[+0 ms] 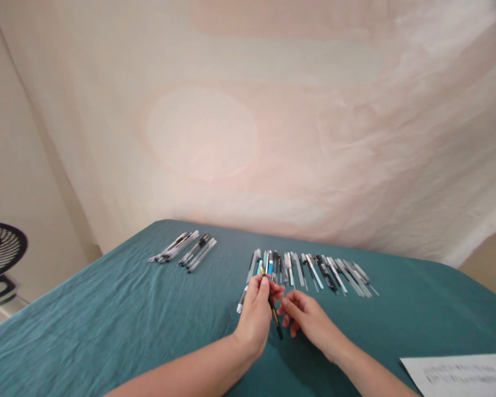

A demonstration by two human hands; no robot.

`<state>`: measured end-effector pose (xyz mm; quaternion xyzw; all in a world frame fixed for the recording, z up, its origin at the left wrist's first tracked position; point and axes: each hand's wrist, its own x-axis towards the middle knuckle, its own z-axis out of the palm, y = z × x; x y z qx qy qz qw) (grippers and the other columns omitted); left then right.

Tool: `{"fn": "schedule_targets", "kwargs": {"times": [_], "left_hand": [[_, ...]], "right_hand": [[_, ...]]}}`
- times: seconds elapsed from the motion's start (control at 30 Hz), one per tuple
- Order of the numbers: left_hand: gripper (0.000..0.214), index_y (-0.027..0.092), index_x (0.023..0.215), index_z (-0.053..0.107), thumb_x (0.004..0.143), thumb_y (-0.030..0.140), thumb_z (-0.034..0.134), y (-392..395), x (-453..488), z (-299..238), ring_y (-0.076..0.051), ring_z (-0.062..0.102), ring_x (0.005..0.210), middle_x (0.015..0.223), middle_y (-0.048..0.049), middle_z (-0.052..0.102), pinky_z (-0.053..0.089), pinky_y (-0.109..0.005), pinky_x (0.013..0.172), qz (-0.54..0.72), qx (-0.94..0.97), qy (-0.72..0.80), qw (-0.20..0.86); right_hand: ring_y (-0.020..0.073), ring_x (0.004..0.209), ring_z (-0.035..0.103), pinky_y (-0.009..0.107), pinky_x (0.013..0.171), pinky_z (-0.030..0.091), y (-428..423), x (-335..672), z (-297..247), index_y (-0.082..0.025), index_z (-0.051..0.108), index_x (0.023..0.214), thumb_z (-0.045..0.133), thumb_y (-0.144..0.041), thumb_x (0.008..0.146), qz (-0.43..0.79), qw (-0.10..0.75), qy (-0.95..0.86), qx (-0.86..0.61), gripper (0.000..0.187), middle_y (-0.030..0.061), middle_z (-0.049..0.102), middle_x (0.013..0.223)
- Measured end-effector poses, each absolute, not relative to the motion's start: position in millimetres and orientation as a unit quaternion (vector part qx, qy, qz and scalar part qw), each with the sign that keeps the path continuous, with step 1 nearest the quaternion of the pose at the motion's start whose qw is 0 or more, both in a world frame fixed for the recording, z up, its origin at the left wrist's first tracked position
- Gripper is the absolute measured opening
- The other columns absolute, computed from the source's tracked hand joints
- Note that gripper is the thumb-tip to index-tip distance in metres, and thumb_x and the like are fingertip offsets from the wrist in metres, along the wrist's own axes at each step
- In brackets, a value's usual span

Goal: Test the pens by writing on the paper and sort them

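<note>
My left hand (257,314) is closed around a thin dark pen (274,311) with a yellowish band, held over the teal cloth. My right hand (306,317) pinches the same pen from the right, fingers curled near its middle. Just beyond both hands lies a long row of pens (314,270), side by side, in white, black, blue and green. One white pen (242,299) lies apart at the left of my left hand. A smaller group of pens (184,248) rests further left and back.
The table is covered with a wrinkled teal cloth (107,320). A white printed sheet of paper (463,372) lies at the front right corner. A black fan (0,248) stands off the table at the left. A pale fabric backdrop hangs behind.
</note>
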<state>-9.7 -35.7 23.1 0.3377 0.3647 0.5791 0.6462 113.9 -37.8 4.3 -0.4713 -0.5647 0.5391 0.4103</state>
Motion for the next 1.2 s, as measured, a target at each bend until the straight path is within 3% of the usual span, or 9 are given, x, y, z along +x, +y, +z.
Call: {"fn": "schedule_targets", "kwargs": {"times": [0.1, 0.23, 0.4, 0.67, 0.83, 1.0, 1.2], "left_hand": [[0.019, 0.017, 0.086, 0.048, 0.081, 0.034, 0.05, -29.1, -10.2, 24.4, -0.015, 0.055, 0.087, 0.079, -0.0016, 0.054, 0.038, -0.032, 0.088, 0.624, 0.304, 0.297, 0.656], [0.017, 0.018, 0.084, 0.051, 0.078, 0.032, 0.055, -30.1, -5.8, 21.8, -0.015, 0.057, 0.087, 0.078, -0.0013, 0.057, 0.037, -0.033, 0.09, 0.609, 0.284, 0.28, 0.685], [0.025, 0.016, 0.091, 0.058, 0.08, 0.037, 0.052, -29.6, -9.4, 22.3, -0.016, 0.055, 0.089, 0.086, -0.0055, 0.06, 0.038, -0.033, 0.088, 0.581, 0.35, 0.297, 0.672], [0.039, 0.012, 0.102, 0.062, 0.078, 0.042, 0.053, -11.1, -30.4, 30.3, -0.019, 0.055, 0.09, 0.097, -0.0114, 0.063, 0.041, -0.029, 0.078, 0.481, 0.472, 0.34, 0.656], [0.036, 0.014, 0.091, 0.068, 0.074, 0.044, 0.057, -5.9, -40.7, 45.3, -0.017, 0.056, 0.082, 0.089, -0.0082, 0.066, 0.041, -0.024, 0.069, 0.438, 0.567, 0.365, 0.594], [0.031, 0.013, 0.081, 0.07, 0.073, 0.041, 0.058, -3.2, -46.9, 54.8, -0.015, 0.055, 0.075, 0.077, -0.0045, 0.067, 0.04, -0.023, 0.07, 0.431, 0.629, 0.371, 0.53], [0.032, 0.013, 0.081, 0.07, 0.072, 0.042, 0.06, -2.2, -46.6, 50.9, -0.015, 0.055, 0.073, 0.077, -0.0044, 0.066, 0.04, -0.024, 0.07, 0.432, 0.601, 0.382, 0.553]], "right_hand": [[0.0131, 0.056, 0.054, 0.022, 0.042, 0.04, -48.1, 112.1, 5.9, -0.017, 0.055, 0.076, 0.037, -0.05, 0.084, 0.515, 0.393, -0.611, -0.454, 0.038, 0.0025, 0.058, 0.069], [0.0118, 0.055, 0.054, 0.023, 0.053, 0.041, -57.2, 110.9, 8.5, -0.017, 0.055, 0.075, 0.033, -0.043, 0.089, 0.438, 0.353, -0.704, -0.433, 0.037, 0.0013, 0.06, 0.063], [0.0115, 0.055, 0.055, 0.022, 0.054, 0.041, -60.8, 113.2, 7.7, -0.017, 0.053, 0.074, 0.031, -0.04, 0.09, 0.422, 0.33, -0.723, -0.436, 0.036, 0.0018, 0.062, 0.064], [0.0131, 0.057, 0.056, 0.024, 0.057, 0.045, -58.6, 120.7, 6.0, -0.015, 0.054, 0.094, 0.031, -0.04, 0.09, 0.463, 0.341, -0.711, -0.404, 0.034, 0.0021, 0.063, 0.065], [0.0141, 0.064, 0.058, 0.024, 0.062, 0.045, -57.9, 123.5, 8.1, -0.016, 0.056, 0.086, 0.032, -0.039, 0.09, 0.461, 0.348, -0.713, -0.397, 0.034, 0.0034, 0.065, 0.069], [0.0138, 0.066, 0.058, 0.024, 0.064, 0.042, -58.2, 124.3, 12.3, -0.017, 0.057, 0.079, 0.034, -0.037, 0.09, 0.425, 0.344, -0.727, -0.414, 0.032, 0.0032, 0.066, 0.071], [0.0121, 0.059, 0.054, 0.022, 0.056, 0.039, -56.0, 124.4, 4.2, -0.018, 0.049, 0.072, 0.051, -0.04, 0.082, 0.45, 0.359, -0.687, -0.444, 0.024, 0.0004, 0.062, 0.064]]}}
